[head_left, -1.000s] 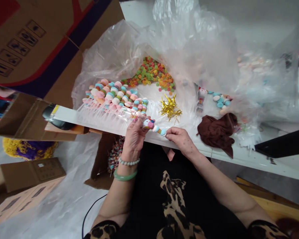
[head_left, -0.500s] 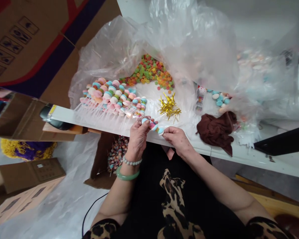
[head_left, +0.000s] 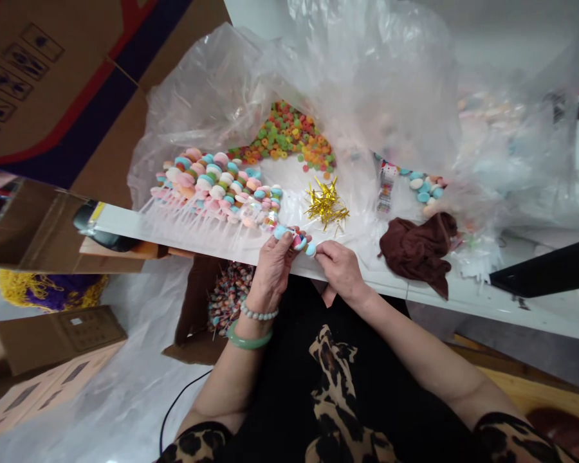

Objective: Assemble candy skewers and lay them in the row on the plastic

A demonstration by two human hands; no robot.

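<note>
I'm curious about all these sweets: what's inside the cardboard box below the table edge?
The cardboard box holds many lollipops on sticks; the table edge and left forearm hide the rest from view.

On the table, candy sticks lie on a plastic bag, with loose candies behind them and a cloth to the right.

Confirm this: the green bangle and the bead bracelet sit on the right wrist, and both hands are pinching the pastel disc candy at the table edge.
Wrong wrist. The head view shows the green bangle and the bead bracelet on the left wrist, not the right. The rest stands: the left hand and right hand are both pinching the pastel disc candy at the table edge.
</note>
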